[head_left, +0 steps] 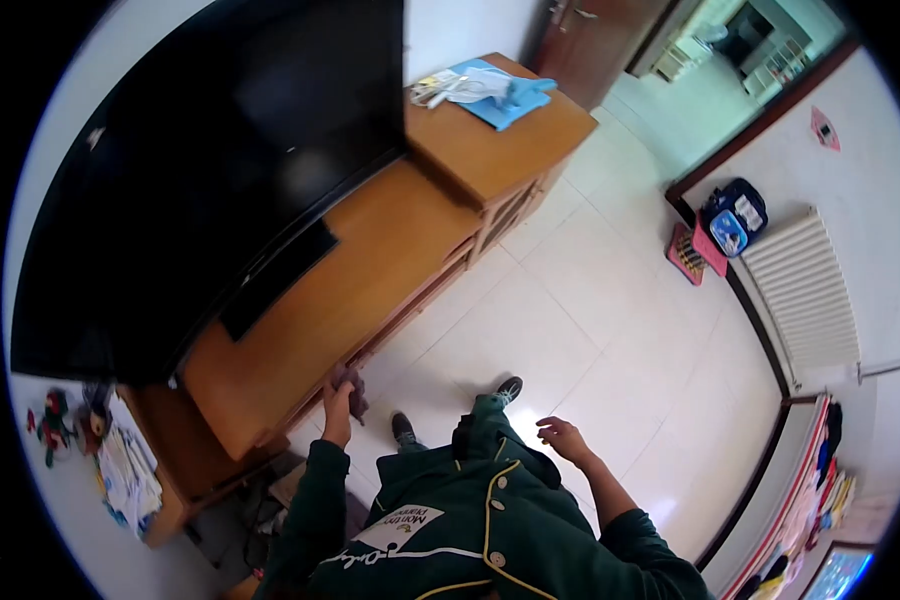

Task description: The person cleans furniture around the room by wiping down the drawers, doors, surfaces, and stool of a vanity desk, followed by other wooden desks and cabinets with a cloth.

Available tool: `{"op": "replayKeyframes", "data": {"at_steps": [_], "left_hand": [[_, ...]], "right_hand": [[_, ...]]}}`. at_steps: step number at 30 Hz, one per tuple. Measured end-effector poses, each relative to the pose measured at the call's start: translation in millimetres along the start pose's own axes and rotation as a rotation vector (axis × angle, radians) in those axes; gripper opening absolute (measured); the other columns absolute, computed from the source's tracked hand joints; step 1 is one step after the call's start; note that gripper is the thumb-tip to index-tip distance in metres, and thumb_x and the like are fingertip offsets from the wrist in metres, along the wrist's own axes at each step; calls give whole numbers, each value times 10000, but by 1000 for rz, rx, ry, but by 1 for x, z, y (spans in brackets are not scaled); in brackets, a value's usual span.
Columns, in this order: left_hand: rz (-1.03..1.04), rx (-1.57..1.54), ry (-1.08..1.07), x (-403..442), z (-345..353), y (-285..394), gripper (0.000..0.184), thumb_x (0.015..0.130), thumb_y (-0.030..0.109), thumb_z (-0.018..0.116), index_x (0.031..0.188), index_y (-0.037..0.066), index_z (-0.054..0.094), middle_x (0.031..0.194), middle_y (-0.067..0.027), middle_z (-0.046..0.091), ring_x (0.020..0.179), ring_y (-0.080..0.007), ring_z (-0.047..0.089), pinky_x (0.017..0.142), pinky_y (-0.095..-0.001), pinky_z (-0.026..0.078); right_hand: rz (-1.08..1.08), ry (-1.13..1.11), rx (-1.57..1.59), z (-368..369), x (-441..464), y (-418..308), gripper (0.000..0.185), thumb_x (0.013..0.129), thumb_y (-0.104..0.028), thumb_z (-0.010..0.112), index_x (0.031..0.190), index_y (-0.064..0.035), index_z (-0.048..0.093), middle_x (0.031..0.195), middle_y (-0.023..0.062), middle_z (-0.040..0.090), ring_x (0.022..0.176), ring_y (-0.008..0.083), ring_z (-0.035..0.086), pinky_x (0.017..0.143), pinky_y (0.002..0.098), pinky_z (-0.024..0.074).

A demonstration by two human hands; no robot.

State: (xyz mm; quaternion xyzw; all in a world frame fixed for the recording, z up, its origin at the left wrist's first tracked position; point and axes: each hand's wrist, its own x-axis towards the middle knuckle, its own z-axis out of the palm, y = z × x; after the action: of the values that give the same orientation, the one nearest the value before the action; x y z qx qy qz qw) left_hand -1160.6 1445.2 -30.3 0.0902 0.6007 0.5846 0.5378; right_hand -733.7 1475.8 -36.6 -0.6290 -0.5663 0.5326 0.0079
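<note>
My left hand (338,412) is closed around a crumpled, brownish-purple cloth (353,391), close to the front edge of the wooden TV cabinet (370,255). Part of the cloth hangs below the fingers. To the right of my body, my right hand (564,440) hangs over the tiled floor with its fingers loosely curled and apart, and nothing shows in it. A large black television (210,170) stands on the cabinet, its dark base (278,278) resting on the wooden top.
A blue cloth (515,105) and papers lie on the cabinet's raised far section. Papers (130,475) pile up at the lower left. Along the right wall are a backpack (735,215), a pink-edged box (685,255) and a white radiator (802,290). A doorway (710,95) opens at the back.
</note>
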Motion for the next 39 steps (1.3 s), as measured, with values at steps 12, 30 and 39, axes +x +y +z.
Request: {"op": "replayKeyframes", "data": {"at_steps": [12,30,39], "left_hand": [[248,588,4,111,269,-10,532,727,-31,567,1221,30,378,1122,-104,489,1025,-211,482,906,-304,381],[1049,1436,-629,299,581,52,432,710,1,557,1131,91,519,1080,-145,474,999,-340,473,867,-393,399],[1377,2723,-1205,466,715,-43,354,845,158,434,1185,113,523,1240,-91,446,1097,-241,403,907,-338,307]], "right_hand": [[224,335,183,-167,39,139,263,803,-158,519,1019,-28,594,800,104,652,699,174,630,648,284,498],[261,442,330,-308,200,91,248,804,-187,527,997,-50,602,773,118,652,696,212,637,658,314,501],[240,363,495,-380,284,62,234,846,-168,519,1036,-44,577,790,140,644,759,252,637,695,333,494]]}}
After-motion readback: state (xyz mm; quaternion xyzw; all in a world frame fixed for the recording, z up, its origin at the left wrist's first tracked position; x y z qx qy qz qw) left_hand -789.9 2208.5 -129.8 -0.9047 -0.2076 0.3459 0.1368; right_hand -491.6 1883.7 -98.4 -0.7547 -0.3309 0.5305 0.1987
